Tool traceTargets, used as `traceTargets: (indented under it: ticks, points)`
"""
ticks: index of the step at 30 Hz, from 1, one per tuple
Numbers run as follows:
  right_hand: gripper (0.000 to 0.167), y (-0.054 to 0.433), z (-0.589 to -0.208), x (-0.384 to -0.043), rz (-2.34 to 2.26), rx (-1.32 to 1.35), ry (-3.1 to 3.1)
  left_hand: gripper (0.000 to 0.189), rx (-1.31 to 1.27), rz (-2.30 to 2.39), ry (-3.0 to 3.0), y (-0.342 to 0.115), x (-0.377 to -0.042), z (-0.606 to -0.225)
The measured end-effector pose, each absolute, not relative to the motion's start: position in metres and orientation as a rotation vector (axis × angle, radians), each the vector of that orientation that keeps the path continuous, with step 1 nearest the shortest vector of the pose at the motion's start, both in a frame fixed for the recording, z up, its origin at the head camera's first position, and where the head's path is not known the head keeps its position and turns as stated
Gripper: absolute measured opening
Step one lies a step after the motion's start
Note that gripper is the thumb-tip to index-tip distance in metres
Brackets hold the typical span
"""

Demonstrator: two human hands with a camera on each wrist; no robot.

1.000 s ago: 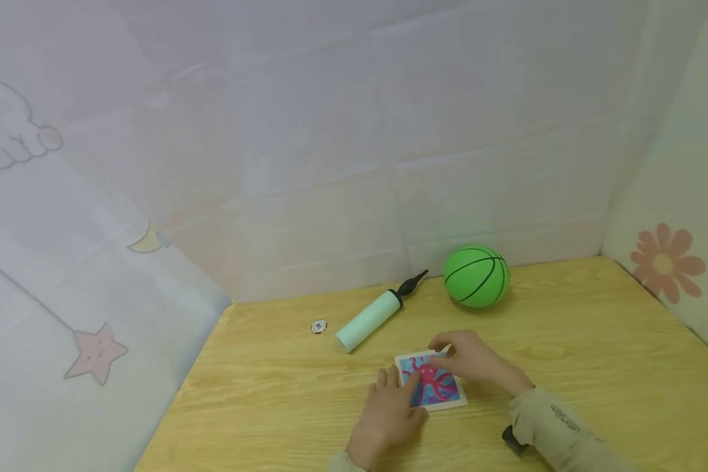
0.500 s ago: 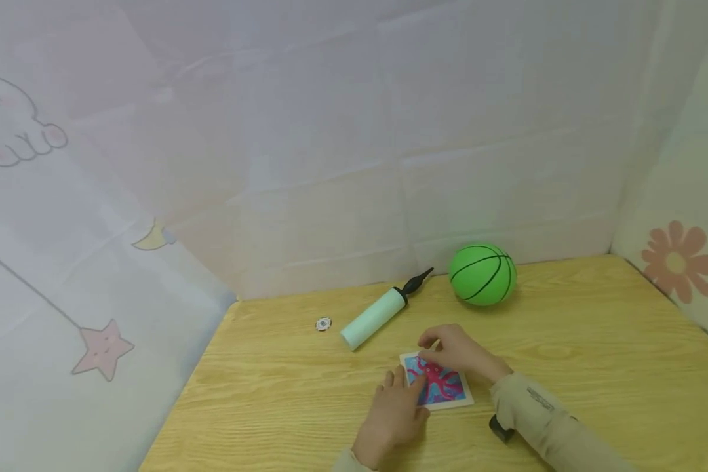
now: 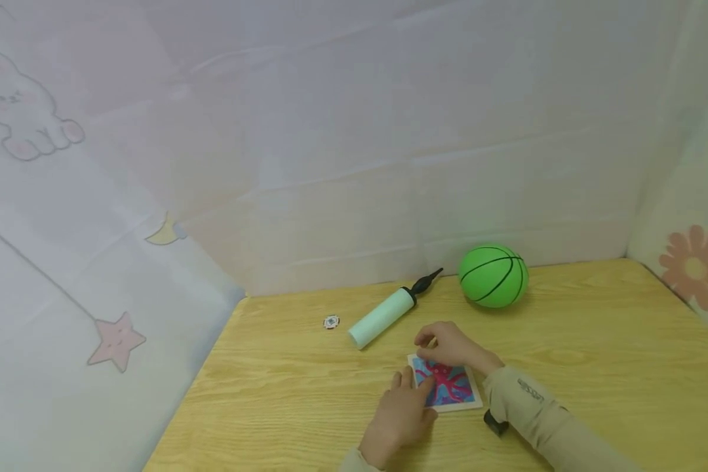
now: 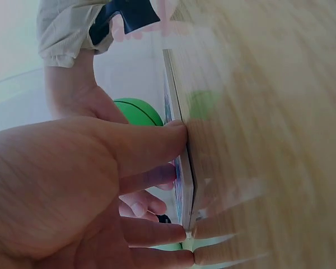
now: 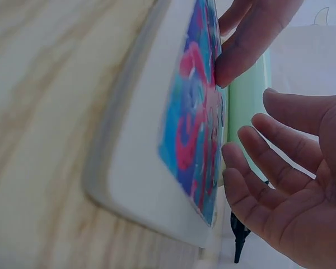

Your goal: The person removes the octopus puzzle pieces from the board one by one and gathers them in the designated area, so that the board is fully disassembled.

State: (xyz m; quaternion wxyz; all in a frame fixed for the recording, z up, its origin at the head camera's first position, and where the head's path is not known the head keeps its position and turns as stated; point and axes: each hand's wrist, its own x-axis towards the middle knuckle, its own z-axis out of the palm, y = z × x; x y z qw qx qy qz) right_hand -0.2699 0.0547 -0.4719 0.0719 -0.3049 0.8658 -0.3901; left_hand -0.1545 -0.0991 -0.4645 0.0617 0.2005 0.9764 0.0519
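Observation:
A thin square board point(image 3: 448, 388) with a white border and a pink octopus picture lies flat on the wooden table. Along its left side rests my left hand point(image 3: 398, 414), index finger on the picture. In the left wrist view, the thumb point(image 4: 157, 143) touches the near edge and two straight fingers meet the table beside the board. Over the far edge is my right hand point(image 3: 451, 345), its fingers loosely bent. From the right wrist, those fingers point(image 5: 274, 162) show spread, with nothing between them; whether a fingertip touches the board I cannot tell.
Behind the board lies a mint hand pump point(image 3: 383, 317) with a black nozzle. A green ball point(image 3: 493, 275) with black lines sits near the back wall. Left of the pump is a small round chip point(image 3: 331, 322). Printed fabric walls point(image 3: 342, 196) border the table.
My right hand has shifted left along the board's far edge, from its right corner. My left hand stays on the board. The head view has turned slightly left.

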Motion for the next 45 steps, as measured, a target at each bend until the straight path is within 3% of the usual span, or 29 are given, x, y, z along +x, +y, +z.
traceTargets:
  ticks: [24,45]
  points:
    - [0.007,0.052,-0.473,-0.279,-1.099,-0.900,2.440,0.054,0.565,0.086,2.915,-0.099,-0.153,-0.460]
    - [0.015,0.047,-0.470,-0.280,-1.062,-0.818,2.447,0.054,0.565,0.059,2.918,-0.099,-0.153,-0.459]
